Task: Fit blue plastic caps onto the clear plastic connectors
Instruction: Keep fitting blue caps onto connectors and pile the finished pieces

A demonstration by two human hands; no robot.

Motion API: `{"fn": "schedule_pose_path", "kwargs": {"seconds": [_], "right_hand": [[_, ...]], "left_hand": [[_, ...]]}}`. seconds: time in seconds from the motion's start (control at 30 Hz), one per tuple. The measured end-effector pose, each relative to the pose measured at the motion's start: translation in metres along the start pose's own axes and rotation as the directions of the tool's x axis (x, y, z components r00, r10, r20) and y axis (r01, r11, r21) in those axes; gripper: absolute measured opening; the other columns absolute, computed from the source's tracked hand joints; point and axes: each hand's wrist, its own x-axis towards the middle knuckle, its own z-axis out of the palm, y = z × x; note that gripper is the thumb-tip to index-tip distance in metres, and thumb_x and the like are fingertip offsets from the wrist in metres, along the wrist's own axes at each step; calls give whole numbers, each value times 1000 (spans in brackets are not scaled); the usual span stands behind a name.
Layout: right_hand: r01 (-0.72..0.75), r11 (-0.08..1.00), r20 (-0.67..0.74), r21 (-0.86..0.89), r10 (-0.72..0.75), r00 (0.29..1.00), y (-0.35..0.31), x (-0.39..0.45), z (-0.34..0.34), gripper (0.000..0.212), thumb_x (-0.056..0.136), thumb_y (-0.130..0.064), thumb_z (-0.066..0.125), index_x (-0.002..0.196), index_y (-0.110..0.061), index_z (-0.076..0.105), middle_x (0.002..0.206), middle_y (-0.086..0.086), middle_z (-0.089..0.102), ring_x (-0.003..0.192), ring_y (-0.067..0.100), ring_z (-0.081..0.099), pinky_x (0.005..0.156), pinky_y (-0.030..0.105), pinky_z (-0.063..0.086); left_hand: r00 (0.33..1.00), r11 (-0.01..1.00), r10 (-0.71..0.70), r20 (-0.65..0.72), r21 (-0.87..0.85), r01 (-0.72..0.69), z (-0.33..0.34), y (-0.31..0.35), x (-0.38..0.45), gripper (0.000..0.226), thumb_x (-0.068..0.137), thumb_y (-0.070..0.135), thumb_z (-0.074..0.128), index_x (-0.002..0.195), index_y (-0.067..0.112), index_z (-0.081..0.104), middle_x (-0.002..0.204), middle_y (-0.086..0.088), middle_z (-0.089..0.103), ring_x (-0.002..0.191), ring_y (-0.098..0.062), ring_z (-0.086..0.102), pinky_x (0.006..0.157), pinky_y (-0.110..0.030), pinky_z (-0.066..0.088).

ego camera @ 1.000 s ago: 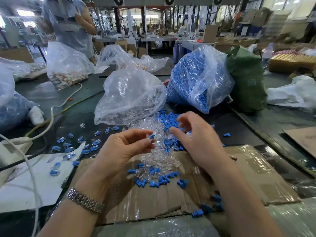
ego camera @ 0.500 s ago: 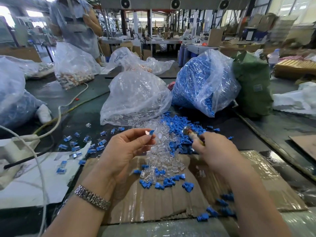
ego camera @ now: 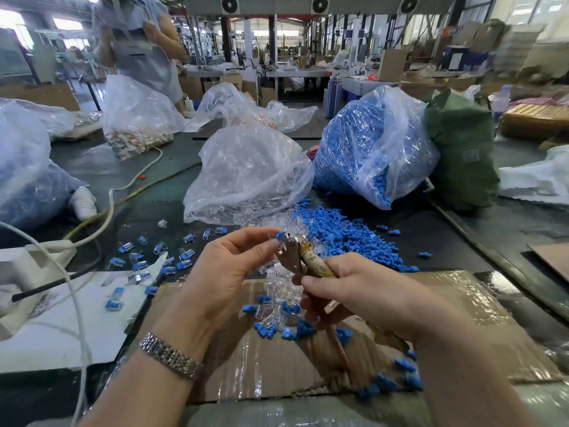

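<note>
My left hand (ego camera: 228, 266) pinches a clear connector with a blue cap (ego camera: 280, 235) at its fingertips. My right hand (ego camera: 366, 294) grips a pair of metal pliers (ego camera: 292, 251) by tape-wrapped handles, and the jaws sit right against the capped piece. Beyond the hands lies a heap of loose blue caps (ego camera: 345, 235) beside a pile of clear connectors (ego camera: 277, 282). Several assembled capped connectors (ego camera: 160, 260) are scattered to the left on the dark table.
A clear bag of connectors (ego camera: 246, 174) and a bag of blue caps (ego camera: 369, 149) stand behind the heaps. Taped cardboard (ego camera: 277, 365) lies under my hands. White cables (ego camera: 101, 217) and a power strip (ego camera: 49, 251) sit left. A person (ego camera: 144, 44) stands at back left.
My right hand picked up the pliers from the pile and brought their jaws to the capped connector that my left hand keeps pinching. The view shifted slightly downward.
</note>
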Motion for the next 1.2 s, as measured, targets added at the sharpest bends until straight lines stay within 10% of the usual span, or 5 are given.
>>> {"fn": "schedule_pose_path", "kwargs": {"seconds": [0.2,0.37,0.6,0.83,1.2], "right_hand": [[2,999,-24,-38,-3,1000,-4,0,7,43,103,-35,55,104,8,57,84,15,70,89,43,70,86,60,56],[-29,997,-101,-74,21,995,-1,6,12,42,102,-45,53,88,-8,65,64,0,64,54,12,63,56,27,56],[-2,999,-67,38,4,998,2,2,1,48,97,-58,54,100,-13,71,79,3,75,72,23,74,71,37,61],[-184,954,-562,-237,20,827,19,6,-30,48,94,-56,59,81,-10,59,69,1,63,66,21,60,63,41,47],[-611,619,-674,-494,170,718,44,29,-28,39,95,-49,61,113,-14,55,125,14,49,116,34,48,97,45,44]], "left_hand": [[997,982,69,-16,176,-65,4,-1,-1,27,75,27,80,101,22,80,107,-7,78,107,-24,72,97,-39,52],[993,958,112,-23,270,-102,5,0,-3,23,77,24,76,99,26,81,102,-2,79,102,-17,74,89,-28,57],[966,898,232,-109,406,-170,5,8,-8,18,86,14,74,101,23,77,97,6,78,94,-7,73,82,-15,55],[693,330,546,-470,881,337,-38,14,-3,15,86,12,69,95,24,71,105,-7,55,105,-33,53,93,-50,44],[950,157,289,-117,985,73,-15,-20,10,7,97,29,64,104,28,66,98,9,60,86,-6,56,65,-17,42]]}}
